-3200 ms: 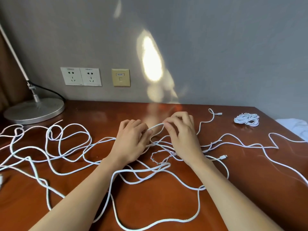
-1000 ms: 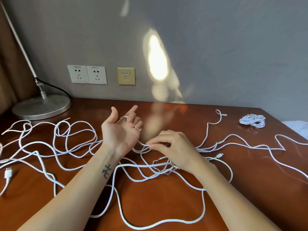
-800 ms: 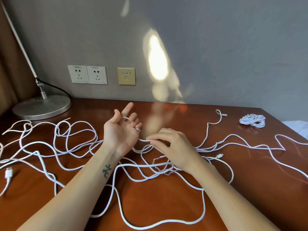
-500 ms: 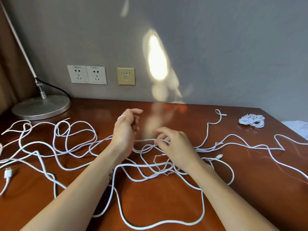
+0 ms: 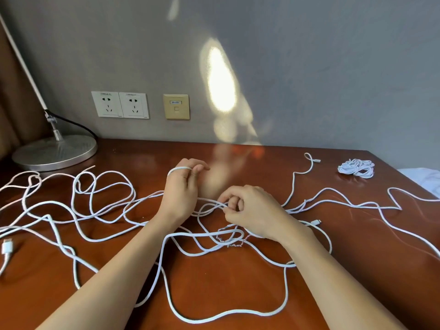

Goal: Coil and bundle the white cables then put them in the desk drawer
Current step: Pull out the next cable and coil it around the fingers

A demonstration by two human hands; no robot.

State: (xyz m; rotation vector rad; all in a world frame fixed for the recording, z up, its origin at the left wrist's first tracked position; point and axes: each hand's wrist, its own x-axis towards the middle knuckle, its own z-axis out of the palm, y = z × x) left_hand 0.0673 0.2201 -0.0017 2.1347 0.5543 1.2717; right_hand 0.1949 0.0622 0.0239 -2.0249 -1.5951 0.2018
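The left hand (image 5: 181, 191) stands on its edge near the middle of the reddish-brown wooden desk (image 5: 357, 270). Its fingers are curled, and a single turn of white cable (image 5: 179, 168) is looped over them. I judge the hand is serving as the form the coil is wound around.

Just beside it, toward the right edge, the right hand (image 5: 252, 210) pinches a strand between thumb and fingertips, low over the wood. It is probably placed there to feed the next turn across.

The remaining tangled white cables (image 5: 238, 312) sprawl from the left edge to the right edge and down toward the near edge, with a white plug (image 5: 7, 247) lying by the left edge. This coil looks barely begun.

One small finished bundle of white cord (image 5: 356, 168) sits in the far right corner (sensibly kept away from the tangle). A round silver lamp base (image 5: 54, 151) takes up the far left corner.

The widest bare wood is the strip along the far edge between those two corners, and it gives the hands room to lift and wind. The slack trailing toward the near and right edges could slip off as it is drawn in. The desk drawer is not in view.
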